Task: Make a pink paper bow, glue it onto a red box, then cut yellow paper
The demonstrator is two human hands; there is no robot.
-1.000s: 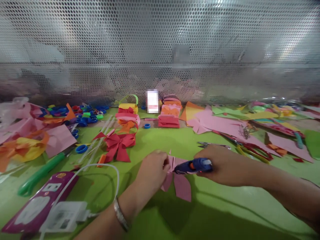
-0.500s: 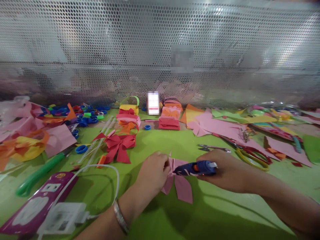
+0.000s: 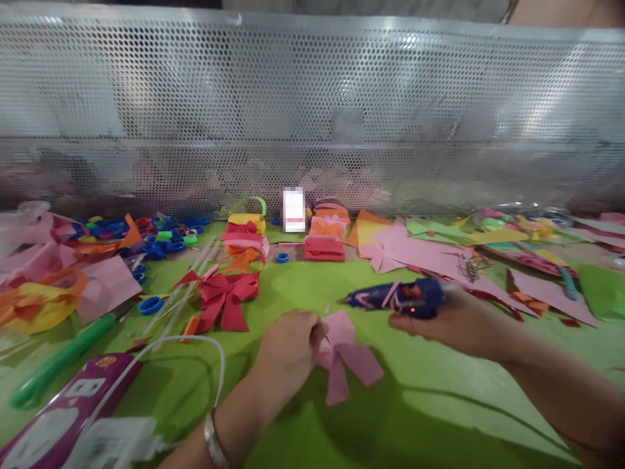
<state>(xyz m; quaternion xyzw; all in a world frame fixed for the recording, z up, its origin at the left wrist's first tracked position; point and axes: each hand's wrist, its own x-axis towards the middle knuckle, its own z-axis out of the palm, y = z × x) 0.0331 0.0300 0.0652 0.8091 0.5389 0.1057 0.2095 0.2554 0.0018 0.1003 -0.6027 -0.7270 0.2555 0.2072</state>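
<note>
Low over the green tabletop, my left hand [image 3: 293,345] pinches a pink paper bow [image 3: 336,352] at its left side; its tails fan out to the right and downward. My fingers cover part of its centre. To the right, my right hand [image 3: 439,322] is wrapped around a dark blue hot glue gun [image 3: 400,298], whose nozzle points left. A small red light shows on its body. The nozzle tip is apart from the bow, just above and beyond it. A red paper bow [image 3: 227,296] lies to the left of my hands.
Small paper bags [image 3: 326,234] stand at the back before a perforated metal panel [image 3: 293,85]. Paper sheets [image 3: 415,247] spread over the right side. At left are a green-handled tool [image 3: 63,361], a purple power strip [image 3: 73,407] with a white cable [image 3: 222,365], and blue rings [image 3: 151,305].
The glue gun has drawn away from the bow, up and to the right. My left hand has tilted the bow and brought it slightly down. The view has shifted a little.
</note>
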